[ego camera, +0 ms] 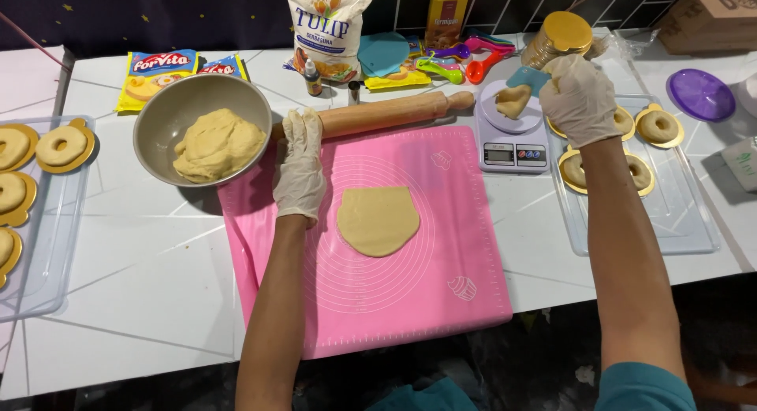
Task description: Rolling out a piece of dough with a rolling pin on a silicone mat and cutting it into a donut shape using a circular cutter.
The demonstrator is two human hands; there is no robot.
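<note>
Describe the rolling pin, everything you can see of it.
The rolling pin is plain light wood, a thick smooth barrel with a rounded knob handle showing at its right end. It lies flat and slightly slanted along the top edge of the pink mat, between the metal bowl and the kitchen scale. The gloved left hand rests over its left end, hiding that handle.

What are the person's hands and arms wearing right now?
Both the left hand and the right hand wear thin, whitish, slightly wrinkled disposable gloves ending at the wrists. The forearms are bare. A teal sleeve shows on the right upper arm.
</note>
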